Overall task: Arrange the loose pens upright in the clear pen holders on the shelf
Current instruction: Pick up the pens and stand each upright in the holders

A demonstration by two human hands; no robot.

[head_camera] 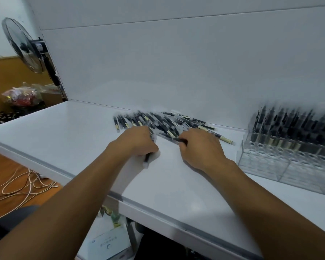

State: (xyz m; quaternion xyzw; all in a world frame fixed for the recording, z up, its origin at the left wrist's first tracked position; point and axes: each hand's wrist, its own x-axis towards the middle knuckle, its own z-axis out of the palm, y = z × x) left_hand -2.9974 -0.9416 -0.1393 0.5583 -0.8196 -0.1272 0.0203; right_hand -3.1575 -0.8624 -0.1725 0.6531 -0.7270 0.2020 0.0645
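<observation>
A pile of loose black pens with clear caps (163,121) lies on the white shelf (79,132) near the back wall. My left hand (137,142) grips a pen or a few pens at the pile's near left edge; a clear cap end (146,162) sticks out below the fist. At the pile's near right side, my right hand (199,149) pinches one black pen (181,140) with its fingertips. A clear pen holder (287,158) stands at the right, its back rows filled with upright black pens, its front slots bare.
A white wall backs the shelf. Off the left edge stand a black fan (24,46), a bag of red goods (21,96) and loose cables (21,186) on a wooden floor. White boxes (109,243) sit below the shelf front.
</observation>
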